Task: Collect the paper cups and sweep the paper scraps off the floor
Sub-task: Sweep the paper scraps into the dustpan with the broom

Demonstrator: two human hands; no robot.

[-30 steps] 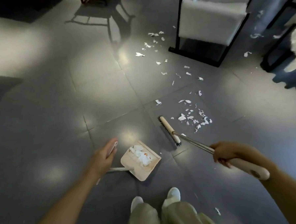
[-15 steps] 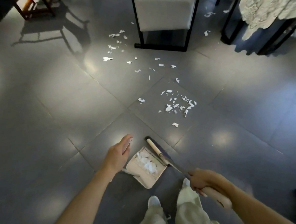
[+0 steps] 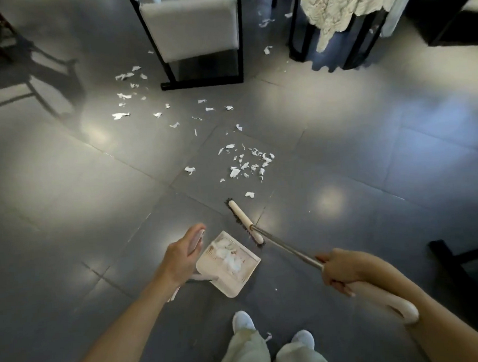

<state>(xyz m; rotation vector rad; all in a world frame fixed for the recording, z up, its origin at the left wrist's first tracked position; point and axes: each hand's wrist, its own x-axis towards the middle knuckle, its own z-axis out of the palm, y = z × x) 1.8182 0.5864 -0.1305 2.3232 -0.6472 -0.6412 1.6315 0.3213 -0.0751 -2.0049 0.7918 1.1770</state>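
Broom [image 3: 244, 222], gripped in right hand [image 3: 339, 269], has swung off dustpan [image 3: 232, 286] toward scrap pile [image 3: 248, 163]; left hand [image 3: 181, 258] holds dustpan handle [image 3: 207, 278]; next sweep likely.

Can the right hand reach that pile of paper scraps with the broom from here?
Probably yes. The right hand holds the broom, whose head lies just short of the scrap pile, with only bare floor and one stray scrap between.
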